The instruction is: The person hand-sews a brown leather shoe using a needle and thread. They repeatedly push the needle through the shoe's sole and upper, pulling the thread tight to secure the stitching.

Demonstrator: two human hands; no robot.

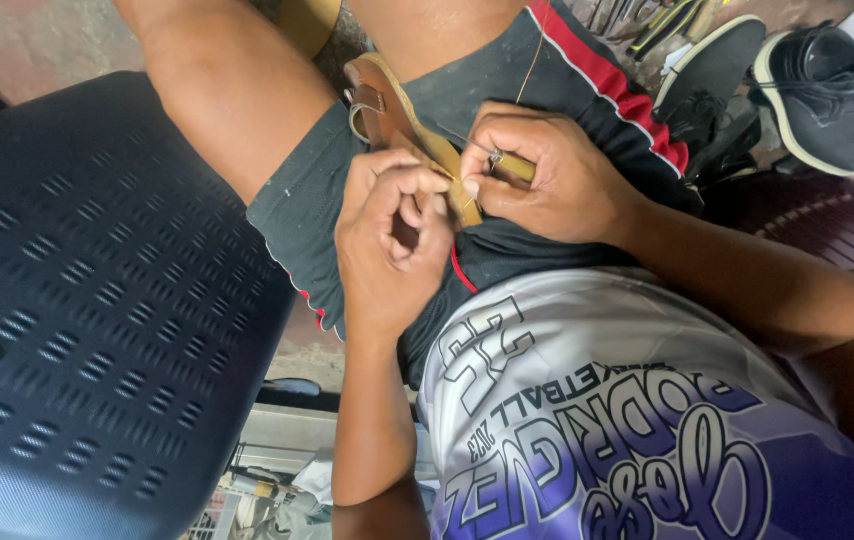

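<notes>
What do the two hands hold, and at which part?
The left hand pinches the brown sandal at its sole edge; the right hand grips a wooden-handled awl by its handle.

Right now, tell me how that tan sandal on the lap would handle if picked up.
The sandal looks thin and flat, so probably light and somewhat bendy. Its buckle strap would likely flop loose. The thread running from it would probably trail and snag. Both hands, left and right, pinch its edge.

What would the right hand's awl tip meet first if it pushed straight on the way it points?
The right hand points its awl leftward at the edge of the tan sandal sole. That sole comes first; the left hand pinching it looks next, though depth is unclear.
</notes>
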